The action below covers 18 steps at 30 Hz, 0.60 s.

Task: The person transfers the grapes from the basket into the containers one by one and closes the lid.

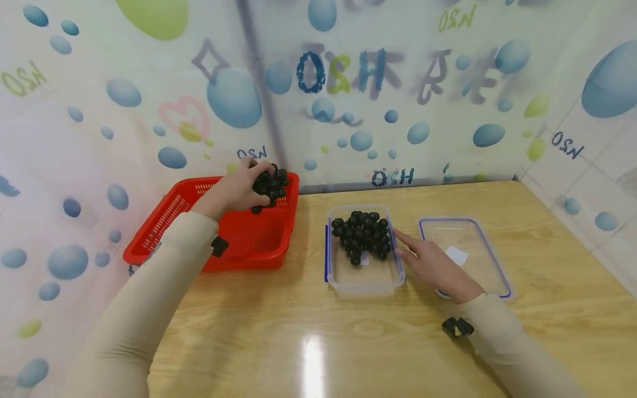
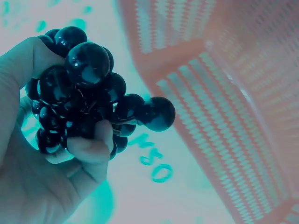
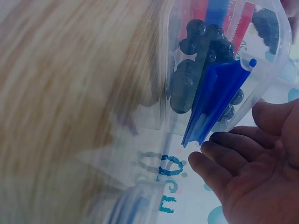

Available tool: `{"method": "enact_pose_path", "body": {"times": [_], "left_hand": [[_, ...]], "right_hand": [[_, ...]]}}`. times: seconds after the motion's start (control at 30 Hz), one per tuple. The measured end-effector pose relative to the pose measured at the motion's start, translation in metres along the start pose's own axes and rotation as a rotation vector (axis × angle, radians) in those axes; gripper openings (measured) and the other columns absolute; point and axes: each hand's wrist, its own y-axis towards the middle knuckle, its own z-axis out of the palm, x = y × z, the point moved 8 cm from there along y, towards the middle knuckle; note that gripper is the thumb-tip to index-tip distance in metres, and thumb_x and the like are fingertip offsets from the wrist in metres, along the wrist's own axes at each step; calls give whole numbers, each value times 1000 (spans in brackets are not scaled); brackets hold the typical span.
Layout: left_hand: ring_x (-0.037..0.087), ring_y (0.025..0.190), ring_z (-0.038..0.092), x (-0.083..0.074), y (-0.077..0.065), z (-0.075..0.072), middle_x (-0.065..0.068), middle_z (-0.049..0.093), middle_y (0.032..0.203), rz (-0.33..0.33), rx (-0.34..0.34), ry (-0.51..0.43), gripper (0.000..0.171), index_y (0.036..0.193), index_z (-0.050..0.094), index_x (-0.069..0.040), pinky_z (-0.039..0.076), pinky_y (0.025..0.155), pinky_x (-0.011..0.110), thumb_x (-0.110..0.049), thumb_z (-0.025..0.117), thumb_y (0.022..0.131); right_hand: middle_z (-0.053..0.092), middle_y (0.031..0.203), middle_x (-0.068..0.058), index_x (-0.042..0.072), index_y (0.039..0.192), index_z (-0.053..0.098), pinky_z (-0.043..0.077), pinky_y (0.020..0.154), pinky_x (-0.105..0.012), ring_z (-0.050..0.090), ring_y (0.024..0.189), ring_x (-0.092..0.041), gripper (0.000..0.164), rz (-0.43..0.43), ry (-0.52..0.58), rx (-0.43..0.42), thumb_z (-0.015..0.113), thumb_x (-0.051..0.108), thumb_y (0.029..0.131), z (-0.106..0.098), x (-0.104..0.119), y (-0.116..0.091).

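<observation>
A bunch of black grapes (image 1: 276, 185) is gripped in my left hand (image 1: 238, 188), over the far right part of a red plastic basket (image 1: 251, 235). In the left wrist view, thumb and fingers curl round the grapes (image 2: 88, 65), and one grape sticks out to the side. Another bunch of dark grapes (image 1: 362, 232) lies inside a clear plastic box (image 1: 365, 288), which has blue side latches. My right hand (image 1: 435, 268) is at the box's right wall, fingers extended. The right wrist view has these fingers (image 3: 229, 156) beside the hanging blue latch (image 3: 212, 98).
A clear lid (image 1: 463, 237) with a blue seal lies right of the box, partly behind the right hand. The wooden table (image 1: 348, 342) meets a patterned wall covering (image 1: 358, 143) at the back. A tiled wall rises along the right.
</observation>
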Motion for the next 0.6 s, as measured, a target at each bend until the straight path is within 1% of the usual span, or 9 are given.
{"method": "enact_pose_path", "body": {"times": [0.07, 0.13, 0.23, 0.33, 0.4, 0.43, 0.47, 0.53, 0.6], "left_hand": [[41, 101, 54, -15, -8, -4, 17, 30, 137, 50, -25, -8, 54, 134, 48, -21, 54, 80, 52, -16, 72, 86], [39, 100, 54, -32, -15, -7, 16, 31, 137, 114, -50, -16, 54, 133, 50, -20, 55, 80, 50, -15, 72, 85], [33, 93, 57, -58, -25, -6, 13, 33, 136, 205, -70, -37, 54, 133, 51, -21, 55, 75, 43, -14, 71, 84], [27, 79, 57, -85, -33, 0, 10, 34, 136, 306, -58, -34, 54, 135, 50, -21, 53, 67, 36, -13, 71, 85], [23, 68, 55, -104, -38, 8, 9, 33, 138, 369, -32, -17, 56, 137, 49, -22, 50, 62, 33, -12, 71, 86], [22, 63, 53, -114, -41, 12, 8, 33, 139, 406, -19, -2, 57, 138, 49, -22, 48, 59, 32, -12, 71, 86], [21, 59, 51, -124, -43, 17, 9, 33, 140, 444, -5, 15, 58, 139, 49, -22, 47, 58, 31, -12, 71, 86], [18, 61, 51, -141, -46, 28, 9, 34, 140, 508, 18, 48, 58, 139, 51, -23, 48, 59, 28, -13, 72, 86], [17, 67, 55, -157, -47, 40, 8, 35, 138, 565, 42, 73, 57, 138, 52, -23, 50, 63, 26, -15, 73, 86]], "right_hand": [[63, 102, -20, 7, 156, 24, 40, 65, -39, 43, 53, -19, 56, 6, 7, 9, 43, 28, 107, 0, -1, 0], [57, 82, -13, 8, 156, 23, 38, 61, -38, 32, 48, -16, 56, 13, 12, 17, 42, 28, 107, 1, -2, 1], [54, 79, -11, 8, 157, 22, 39, 62, -39, 33, 49, -19, 57, 16, 9, 20, 42, 28, 107, 2, -2, 1], [62, 109, -21, 8, 156, 24, 43, 71, -42, 56, 69, -28, 57, -1, 1, 8, 42, 30, 107, 1, -1, 2], [54, 133, -26, 7, 156, 24, 43, 75, -43, 61, 87, -34, 57, -11, -4, -1, 42, 30, 107, 1, 0, 2], [48, 140, -27, 7, 156, 25, 43, 75, -43, 62, 91, -34, 56, -13, -4, -4, 42, 30, 107, 1, 0, 2], [42, 146, -26, 6, 155, 25, 42, 77, -44, 61, 99, -34, 56, -20, -6, -11, 42, 29, 107, 1, 0, 2], [41, 146, -26, 6, 155, 26, 42, 77, -45, 61, 101, -35, 55, -19, -2, -19, 43, 28, 107, 0, 0, 1], [40, 147, -26, 6, 155, 27, 45, 86, -50, 57, 113, -40, 55, -25, 6, -30, 43, 27, 107, 0, 0, 1]]}}
